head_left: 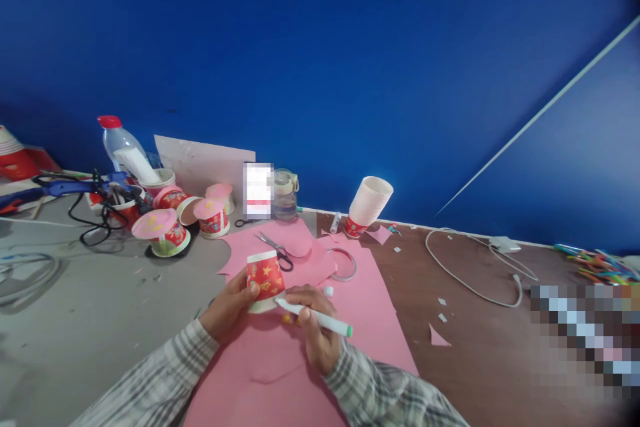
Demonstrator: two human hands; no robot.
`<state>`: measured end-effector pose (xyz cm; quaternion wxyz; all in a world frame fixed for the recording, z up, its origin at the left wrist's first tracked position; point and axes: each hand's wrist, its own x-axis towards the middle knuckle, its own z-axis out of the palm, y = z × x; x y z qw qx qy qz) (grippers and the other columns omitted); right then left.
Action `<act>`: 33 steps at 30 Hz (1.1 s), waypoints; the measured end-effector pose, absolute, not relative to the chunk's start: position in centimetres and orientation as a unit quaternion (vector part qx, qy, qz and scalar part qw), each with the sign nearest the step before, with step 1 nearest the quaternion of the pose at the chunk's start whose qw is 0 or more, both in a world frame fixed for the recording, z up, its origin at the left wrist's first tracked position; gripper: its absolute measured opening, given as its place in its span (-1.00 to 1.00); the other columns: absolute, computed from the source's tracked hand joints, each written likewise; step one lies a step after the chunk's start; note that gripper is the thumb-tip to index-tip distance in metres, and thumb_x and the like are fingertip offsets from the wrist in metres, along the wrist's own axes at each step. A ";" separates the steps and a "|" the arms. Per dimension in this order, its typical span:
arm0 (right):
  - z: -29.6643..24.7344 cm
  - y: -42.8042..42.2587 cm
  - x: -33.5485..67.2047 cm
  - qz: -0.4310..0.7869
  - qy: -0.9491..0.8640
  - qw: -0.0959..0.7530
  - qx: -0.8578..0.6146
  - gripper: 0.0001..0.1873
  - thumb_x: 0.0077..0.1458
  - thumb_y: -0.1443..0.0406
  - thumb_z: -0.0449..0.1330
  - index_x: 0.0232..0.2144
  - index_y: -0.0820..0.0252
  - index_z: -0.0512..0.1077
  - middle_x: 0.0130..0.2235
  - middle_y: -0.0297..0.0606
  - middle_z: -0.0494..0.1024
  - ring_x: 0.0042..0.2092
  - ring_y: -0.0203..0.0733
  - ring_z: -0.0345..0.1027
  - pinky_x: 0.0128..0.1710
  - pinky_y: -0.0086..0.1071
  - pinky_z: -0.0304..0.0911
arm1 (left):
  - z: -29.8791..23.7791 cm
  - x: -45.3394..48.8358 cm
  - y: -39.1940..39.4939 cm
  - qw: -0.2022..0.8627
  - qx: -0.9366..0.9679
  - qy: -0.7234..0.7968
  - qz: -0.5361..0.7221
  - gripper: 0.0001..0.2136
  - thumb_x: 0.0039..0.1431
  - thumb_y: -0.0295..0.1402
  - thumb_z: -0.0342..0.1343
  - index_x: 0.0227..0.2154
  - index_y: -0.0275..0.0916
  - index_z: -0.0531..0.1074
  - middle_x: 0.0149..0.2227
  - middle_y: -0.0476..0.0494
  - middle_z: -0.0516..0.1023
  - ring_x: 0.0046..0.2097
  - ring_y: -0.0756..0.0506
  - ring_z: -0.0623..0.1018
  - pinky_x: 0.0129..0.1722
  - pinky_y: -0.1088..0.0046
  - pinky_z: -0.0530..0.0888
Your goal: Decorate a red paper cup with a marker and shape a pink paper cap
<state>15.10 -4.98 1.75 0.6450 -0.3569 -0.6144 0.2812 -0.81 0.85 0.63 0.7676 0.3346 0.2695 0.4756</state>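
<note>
My left hand point(231, 300) grips a red and white paper cup point(265, 275) with yellow star patterns, held above pink paper point(280, 360). In my right hand point(317, 330) is a white marker point(325, 321) with a green end. Its tip meets or nearly meets the cup's pale lower band. Just beyond the cup lie black-handled scissors point(283, 258), open on the paper. To their right rest a grey ring point(350, 265) and a small white cap point(328, 291).
Several decorated cups with pink paper tops point(213, 218) stand at the left, near a plastic bottle point(120, 140) and a glue gun point(95, 183). A leaning cup stack point(369, 201) is at the back right. A white cable point(473, 293) and paper scraps point(439, 335) lie on the brown table.
</note>
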 end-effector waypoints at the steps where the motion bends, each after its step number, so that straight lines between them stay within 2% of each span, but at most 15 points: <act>1: 1.6 -4.9 15.1 0.283 -0.614 0.648 -0.351 -0.61 0.15 0.10 -0.03 -0.36 0.17 0.52 -0.46 -0.15 0.56 -0.40 -0.03 0.46 -0.35 -0.17 0.38 | 0.6 -0.8 0.9 0.768 0.335 0.268 0.475 -0.57 -0.28 -0.35 0.26 -0.23 -0.33 0.44 -0.38 -0.36 0.61 -0.33 -0.38 0.51 -0.44 0.17 0.44; 4: 1.3 -4.9 15.0 0.288 -0.614 0.649 -0.345 -0.65 0.15 0.12 -0.02 -0.36 0.12 0.51 -0.62 -0.26 0.50 -0.47 -0.04 0.45 -0.26 -0.11 0.36 | 0.4 -0.9 0.9 0.767 0.343 0.269 0.471 -0.58 -0.25 -0.35 0.25 -0.22 -0.33 0.43 -0.38 -0.35 0.60 -0.36 -0.36 0.51 -0.47 0.19 0.44; 7: 1.2 -4.9 15.0 0.294 -0.616 0.643 -0.347 -0.66 0.15 0.13 -0.02 -0.36 0.10 0.51 -0.66 -0.31 0.46 -0.50 -0.05 0.42 -0.24 -0.09 0.35 | 0.4 -0.9 0.8 0.764 0.348 0.277 0.468 -0.59 -0.26 -0.36 0.25 -0.24 -0.34 0.44 -0.41 -0.32 0.59 -0.41 -0.32 0.51 -0.49 0.21 0.43; 13: 1.6 -5.1 15.0 0.298 -0.635 0.623 -0.347 -0.64 0.15 0.12 -0.03 -0.36 0.10 0.51 -0.64 -0.30 0.44 -0.50 -0.06 0.39 -0.25 -0.10 0.33 | 0.8 -0.7 0.8 0.753 0.353 0.282 0.478 -0.59 -0.31 -0.35 0.28 -0.27 -0.32 0.46 -0.39 -0.32 0.59 -0.45 -0.27 0.50 -0.54 0.26 0.41; 20: 1.2 -5.0 14.9 0.313 -0.635 0.622 -0.335 -0.67 0.15 0.14 -0.02 -0.35 0.12 0.50 -0.63 -0.30 0.44 -0.49 -0.06 0.38 -0.29 -0.11 0.32 | 1.1 -0.6 0.6 0.748 0.370 0.277 0.476 -0.63 -0.29 -0.37 0.27 -0.30 -0.33 0.45 -0.49 -0.24 0.57 -0.47 -0.25 0.48 -0.56 0.31 0.39; 25: 1.4 -5.0 15.0 0.317 -0.639 0.610 -0.346 -0.68 0.13 0.19 0.00 -0.39 0.18 0.52 -0.61 -0.28 0.45 -0.46 -0.06 0.38 -0.25 -0.12 0.30 | 1.2 -0.5 0.7 0.745 0.371 0.288 0.474 -0.62 -0.32 -0.37 0.28 -0.30 -0.32 0.45 -0.46 -0.26 0.57 -0.45 -0.28 0.49 -0.53 0.26 0.40; 30: 1.4 -4.9 15.0 0.319 -0.632 0.611 -0.355 -0.74 0.11 0.27 0.03 -0.40 0.19 0.52 -0.58 -0.26 0.48 -0.49 -0.10 0.35 -0.33 -0.18 0.31 | 1.3 -0.5 0.7 0.740 0.375 0.294 0.475 -0.63 -0.32 -0.37 0.28 -0.33 -0.33 0.46 -0.49 -0.23 0.57 -0.46 -0.25 0.48 -0.55 0.29 0.39; 33: 1.2 -5.0 15.1 0.343 -0.594 0.627 -0.369 -0.72 0.12 0.23 0.02 -0.39 0.20 0.51 -0.51 -0.21 0.50 -0.52 -0.13 0.35 -0.46 -0.25 0.31 | 1.3 -0.5 0.6 0.736 0.377 0.298 0.477 -0.60 -0.31 -0.35 0.28 -0.29 -0.33 0.46 -0.45 -0.27 0.58 -0.42 -0.29 0.49 -0.50 0.25 0.41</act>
